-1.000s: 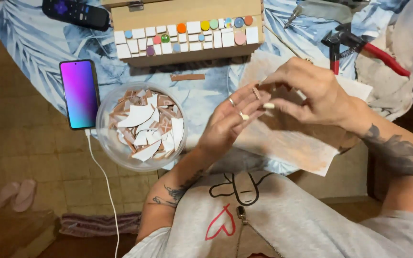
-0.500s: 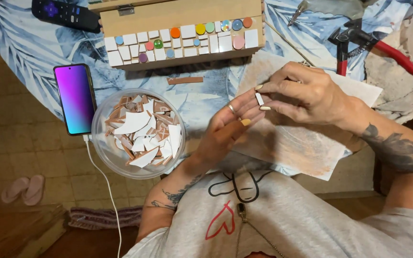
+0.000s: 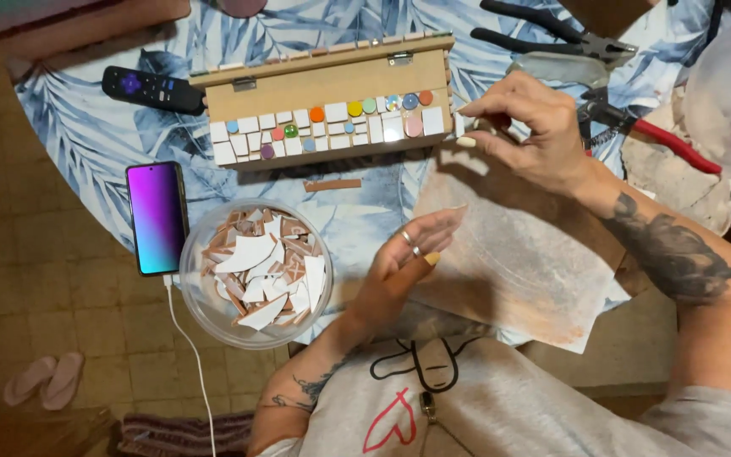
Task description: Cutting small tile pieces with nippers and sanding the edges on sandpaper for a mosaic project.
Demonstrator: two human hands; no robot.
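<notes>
My right hand (image 3: 528,131) is pinched on a small white tile piece (image 3: 477,129), right at the right end of a wooden box (image 3: 332,83). The box's front face carries a row of white square tiles and coloured round pieces (image 3: 323,129). My left hand (image 3: 406,258) hovers with its fingers spread and nothing in it, over the left edge of a stained sheet of paper (image 3: 518,262). A clear bowl (image 3: 205,315) of broken white and brown tile shards (image 3: 260,267) stands to the left of that hand.
A lit phone (image 3: 156,216) with a white cable (image 3: 192,372) lies left of the bowl. A black remote (image 3: 152,89) is behind it. Red-handled pliers (image 3: 674,142) and black pliers (image 3: 552,25) lie at the back right. A brown tile strip (image 3: 332,184) lies before the box. Sandals (image 3: 44,381) are on the floor.
My right hand has carried the small white piece away from my left hand, up to the box's right end. My left hand has opened and dropped lower.
</notes>
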